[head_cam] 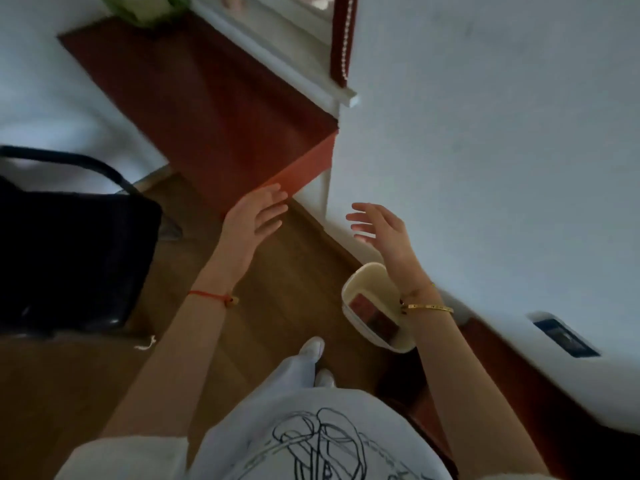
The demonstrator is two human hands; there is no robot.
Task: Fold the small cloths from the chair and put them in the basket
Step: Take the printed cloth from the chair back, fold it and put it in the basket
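Observation:
A cream plastic basket (pixel 360 284) stands on the wooden floor beside the bed, with a folded dark red cloth (pixel 372 315) lying inside it. My right hand (pixel 381 233) hovers above and beyond the basket, fingers spread, holding nothing. To its left, my left hand (pixel 254 220) is raised over the floor near the corner of a red-brown cabinet, also with fingers apart and nothing in it. The black chair (pixel 69 258) sits at the left; its dark seat shows no cloth that I can make out.
A red-brown cabinet (pixel 221 119) runs along the wall ahead. A white bed (pixel 502 168) fills the right side, with a dark phone-like object (pixel 566 337) lying on it. A small white scrap (pixel 147 344) lies on the floor (pixel 277 306) by the chair. My feet stand between chair and basket.

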